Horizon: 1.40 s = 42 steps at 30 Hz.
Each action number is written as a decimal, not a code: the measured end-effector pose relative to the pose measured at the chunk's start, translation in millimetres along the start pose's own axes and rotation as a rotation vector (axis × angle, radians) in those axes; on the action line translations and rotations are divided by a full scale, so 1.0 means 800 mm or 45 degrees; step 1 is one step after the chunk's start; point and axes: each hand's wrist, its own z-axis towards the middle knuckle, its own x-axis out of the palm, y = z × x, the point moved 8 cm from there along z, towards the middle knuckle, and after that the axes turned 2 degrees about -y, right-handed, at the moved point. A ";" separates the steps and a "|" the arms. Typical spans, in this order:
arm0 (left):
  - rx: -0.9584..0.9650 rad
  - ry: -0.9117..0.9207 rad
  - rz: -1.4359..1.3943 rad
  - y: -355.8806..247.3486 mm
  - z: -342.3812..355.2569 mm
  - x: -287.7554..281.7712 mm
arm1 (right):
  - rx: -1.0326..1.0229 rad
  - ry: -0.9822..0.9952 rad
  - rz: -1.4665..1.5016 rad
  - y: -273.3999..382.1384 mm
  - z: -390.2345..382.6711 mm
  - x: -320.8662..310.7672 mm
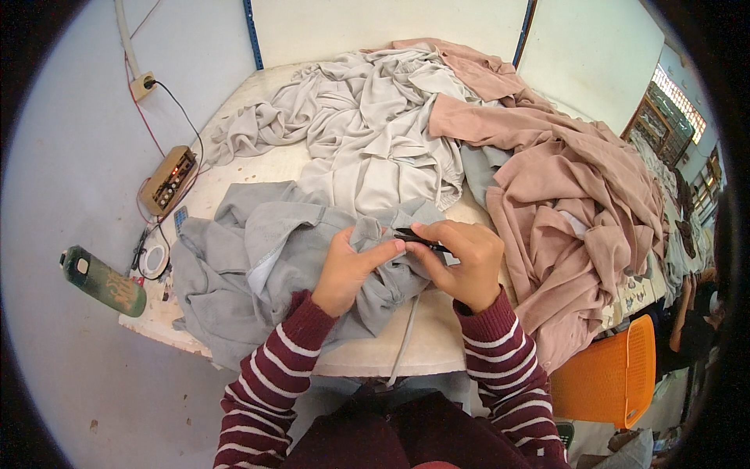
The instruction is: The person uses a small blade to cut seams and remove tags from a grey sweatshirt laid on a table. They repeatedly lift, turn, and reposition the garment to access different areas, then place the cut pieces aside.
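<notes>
A crumpled grey garment (269, 234) is spread over the near left part of the table. My left hand (340, 270) pinches a bunched fold of it between thumb and fingers. My right hand (469, 262) is closed around small black thread snips (420, 239), whose tips point left at the pinched fold. Both hands are close together, with the left thumb just by the blades. Whether the blades touch a thread is too small to tell.
Pale off-white cloth (367, 117) is heaped at the back of the table (266, 168), and dusty-pink garments (578, 187) cover its right side. A green bottle (101, 280) and a brown electrical box (168, 181) are at left. An orange basket (601, 379) stands below right, near another person (695, 320).
</notes>
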 end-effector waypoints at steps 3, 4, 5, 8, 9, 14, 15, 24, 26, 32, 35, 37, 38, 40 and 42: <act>-0.027 -0.070 -0.034 0.002 -0.004 -0.003 | -0.024 -0.015 0.021 0.000 0.000 -0.002; -0.023 -0.039 -0.018 0.001 -0.005 -0.001 | -0.019 -0.007 0.040 0.000 0.000 -0.002; -0.019 -0.008 -0.003 -0.001 -0.005 0.001 | -0.031 -0.010 0.043 0.001 0.000 -0.004; -0.025 0.091 0.039 -0.005 -0.005 0.007 | -0.025 0.005 0.085 0.002 0.001 -0.008; -0.051 0.096 0.069 -0.004 -0.006 0.008 | -0.011 0.008 0.100 0.002 0.001 -0.010; -0.036 0.135 0.023 -0.012 -0.022 0.017 | 0.017 0.028 0.159 0.012 -0.003 -0.024; -0.007 0.175 -0.002 -0.015 -0.027 0.021 | 0.015 0.040 0.167 0.016 -0.004 -0.026; 0.021 0.208 0.329 -0.019 -0.063 0.036 | 0.137 0.030 0.293 0.025 -0.022 -0.051; 0.024 0.201 0.332 -0.018 -0.071 0.040 | 0.320 0.002 0.495 0.014 -0.033 -0.052; 0.070 0.293 -0.139 -0.003 -0.083 0.039 | 0.924 0.274 1.087 -0.022 -0.071 -0.006; 0.102 0.329 -0.570 0.002 -0.087 0.036 | 0.786 -0.131 0.451 -0.031 -0.064 -0.049; 0.165 0.245 -0.571 0.005 -0.093 0.034 | 0.710 -0.150 0.597 -0.012 -0.063 -0.048; 0.203 0.176 -0.495 0.008 -0.098 0.035 | 0.792 -0.052 0.728 0.001 -0.074 -0.039; 0.251 -0.009 -0.320 0.015 -0.110 0.037 | 0.784 0.049 0.832 0.032 -0.084 -0.021; 0.277 -0.229 -0.112 0.019 -0.122 0.033 | 0.623 0.100 0.765 0.060 -0.085 -0.006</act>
